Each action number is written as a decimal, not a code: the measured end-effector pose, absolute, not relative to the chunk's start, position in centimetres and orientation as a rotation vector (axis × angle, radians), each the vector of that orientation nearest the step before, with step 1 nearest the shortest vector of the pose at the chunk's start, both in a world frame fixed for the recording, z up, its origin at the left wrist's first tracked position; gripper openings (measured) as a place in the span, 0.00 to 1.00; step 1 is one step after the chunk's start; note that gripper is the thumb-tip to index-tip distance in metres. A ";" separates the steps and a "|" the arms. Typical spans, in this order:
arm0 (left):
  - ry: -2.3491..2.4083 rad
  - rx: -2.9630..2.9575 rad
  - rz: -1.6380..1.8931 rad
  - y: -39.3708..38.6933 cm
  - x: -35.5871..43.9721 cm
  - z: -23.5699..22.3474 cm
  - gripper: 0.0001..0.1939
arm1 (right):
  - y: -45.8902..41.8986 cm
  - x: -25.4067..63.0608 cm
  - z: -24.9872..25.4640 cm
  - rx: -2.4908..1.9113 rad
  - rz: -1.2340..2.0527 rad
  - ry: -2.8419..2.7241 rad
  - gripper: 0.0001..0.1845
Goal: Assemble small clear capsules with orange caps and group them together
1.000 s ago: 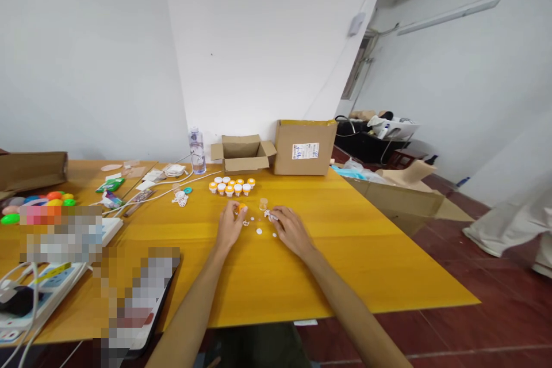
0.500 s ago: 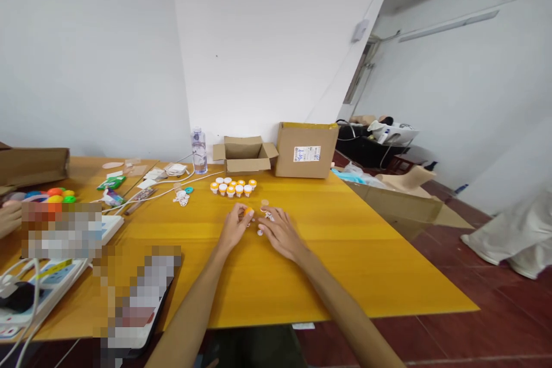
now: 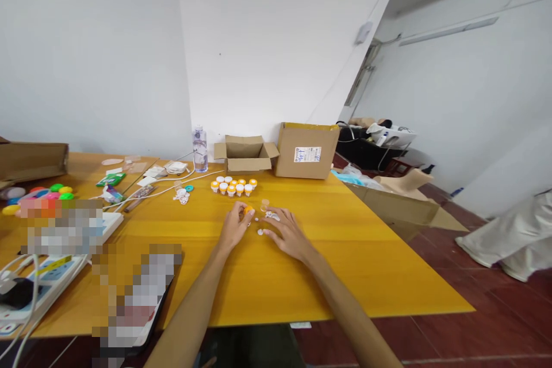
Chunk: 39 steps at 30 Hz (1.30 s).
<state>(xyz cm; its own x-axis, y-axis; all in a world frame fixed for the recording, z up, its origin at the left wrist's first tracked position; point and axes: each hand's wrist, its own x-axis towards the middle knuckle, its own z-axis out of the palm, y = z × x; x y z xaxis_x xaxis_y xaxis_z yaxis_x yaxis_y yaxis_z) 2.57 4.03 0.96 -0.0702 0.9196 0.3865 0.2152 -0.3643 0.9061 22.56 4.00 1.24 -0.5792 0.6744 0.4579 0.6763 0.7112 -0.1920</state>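
Note:
My left hand [image 3: 236, 226] is closed around a small orange cap-like piece [image 3: 249, 210], mostly hidden by the fingers. My right hand [image 3: 288, 233] lies to its right, fingers apart, over a few small white pieces [image 3: 269, 215]. A small white disc [image 3: 260, 232] rests on the table just by the right thumb. Behind the hands, a cluster of small round orange-and-white items with white stems [image 3: 232, 190] stands in rows. A clear flat piece [image 3: 265, 203] sits just beyond the right fingertips.
An open cardboard box [image 3: 248, 165] and a closed carton [image 3: 305, 152] stand by the wall beside a water bottle [image 3: 200, 149]. To the left are cables, a power strip [image 3: 56, 276], colourful plastic pieces [image 3: 52, 191] and a blurred-out phone-like device [image 3: 142, 299]. A person's trousers show at right.
My right hand has drawn slightly right, away from my left hand, its fingers spreading. My left hand keeps the orange piece. Another person's hand at far left has left the view.

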 end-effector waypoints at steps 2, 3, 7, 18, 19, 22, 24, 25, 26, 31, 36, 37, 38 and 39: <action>1.274 1.624 1.491 4.1 2.6 0.9 0.13 | 4.2 23.7 1.3 -1.029 0.038 -2.402 0.16; 1.297 1.639 1.493 4.1 2.5 0.9 0.13 | 4.3 24.2 1.3 -1.033 0.051 -2.400 0.14; 1.377 1.703 1.502 4.1 2.5 1.0 0.10 | 4.8 24.8 0.9 -1.048 0.070 -2.389 0.06; 1.327 2.026 1.501 3.5 2.6 1.7 0.02 | 5.5 23.1 0.5 -0.986 -0.023 -2.246 0.10; 1.319 2.049 1.498 3.4 2.6 1.6 0.01 | 5.4 23.2 0.4 -0.986 -0.023 -2.225 0.10; 1.293 2.090 1.503 3.4 2.6 1.5 0.01 | 4.9 23.4 0.3 -0.967 -0.002 -2.203 0.09; 1.287 2.092 1.508 3.4 2.6 1.5 0.03 | 4.6 23.1 0.3 -0.951 0.017 -2.232 0.08; 1.287 2.089 1.505 3.5 2.5 1.5 0.03 | 4.4 22.9 0.3 -0.945 0.025 -2.257 0.07; 1.290 2.086 1.497 3.5 2.5 1.5 0.04 | 4.3 22.6 0.4 -0.943 0.031 -2.285 0.07; 1.307 2.089 1.400 3.1 2.5 1.8 0.06 | 4.0 21.8 0.5 -0.946 0.062 -2.379 0.06; 1.328 2.139 1.323 2.5 2.7 2.1 0.04 | 4.1 22.3 0.3 -0.975 0.051 -2.335 0.09; 1.322 2.158 1.310 2.4 2.7 2.1 0.04 | 4.2 22.5 0.2 -0.983 0.045 -2.317 0.09; 1.313 2.177 1.296 2.4 2.7 2.1 0.03 | 4.3 22.6 0.1 -0.990 0.041 -2.298 0.09; 1.303 2.198 1.279 2.3 2.7 2.1 0.03 | 4.4 22.8 0.1 -0.997 0.039 -2.280 0.09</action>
